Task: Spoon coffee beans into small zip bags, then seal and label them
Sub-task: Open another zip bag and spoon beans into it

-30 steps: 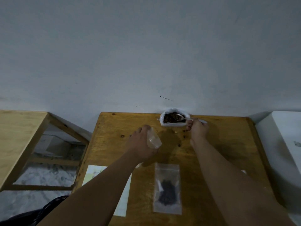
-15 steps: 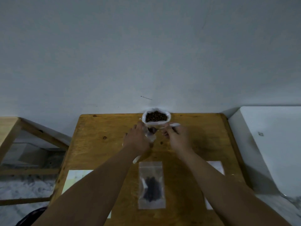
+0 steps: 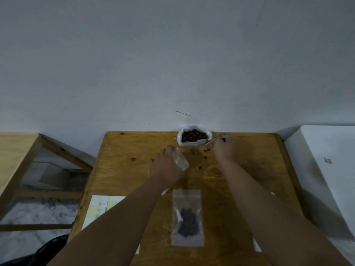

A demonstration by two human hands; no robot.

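**STATUS: ZIP BAG NO. 2 FILL IN PROGRESS**

Progress: 1 filled zip bag [image 3: 187, 217] is lying flat on the table [image 3: 124, 150] toward the near edge, w/ beans inside. Its seal state can't be read, and no label is showing on it.

The left hand [image 3: 167, 167] is gripping a 2nd zip bag [image 3: 180, 161], apparently empty. The right hand [image 3: 223, 148] is pinching the spoon [image 3: 203, 141] by the handle, its bowl sitting at the rim of the bean sack [image 3: 194, 136] at the table's far edge.

Judged remaining: fill bag 2, seal, label both.

Count:
- 1 sack
- 1 spoon
- 2 zip bags
- approx. 5 loose beans [image 3: 205, 157]
- 1 label sheet [image 3: 103, 210] at left
- 1 white sheet [image 3: 256, 246] at right, partly hidden
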